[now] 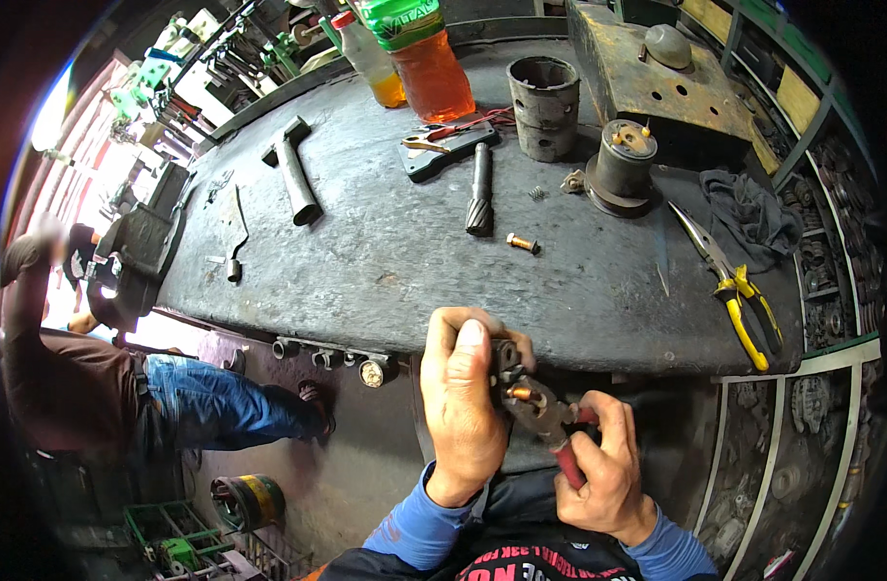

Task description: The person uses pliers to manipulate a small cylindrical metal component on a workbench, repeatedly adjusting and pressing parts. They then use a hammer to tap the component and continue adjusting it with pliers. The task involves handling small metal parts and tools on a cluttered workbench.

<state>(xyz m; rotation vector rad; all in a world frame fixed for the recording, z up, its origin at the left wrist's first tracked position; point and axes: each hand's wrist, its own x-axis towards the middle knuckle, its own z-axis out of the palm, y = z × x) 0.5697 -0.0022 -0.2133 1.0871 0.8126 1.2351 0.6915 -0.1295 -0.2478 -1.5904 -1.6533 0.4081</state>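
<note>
My left hand point(460, 402) is closed round a small dark metal part point(507, 358), just off the bench's front edge. In my right hand point(610, 465) are red-handled pliers point(540, 418), their jaws up against that part. A small copper-coloured piece point(521, 393) shows at the jaws; whether they grip it I cannot tell. My left fingers hide much of the part. On the bench beyond my hands lie a brass-coloured bolt point(523, 243), a small coil spring point(536, 193) and a fluted steel cutter point(479, 190). Long-nose pliers with yellow handles point(744, 300) lie to the right.
A hammer-shaped tool point(293, 172), a scraper-like blade point(235, 232), bottles of orange liquid point(439, 77), a metal cylinder point(543, 108) and a round motor-like part point(621, 167) stand or lie on the dark bench point(366, 281). Left are a vise point(138, 252) and another person point(172, 392).
</note>
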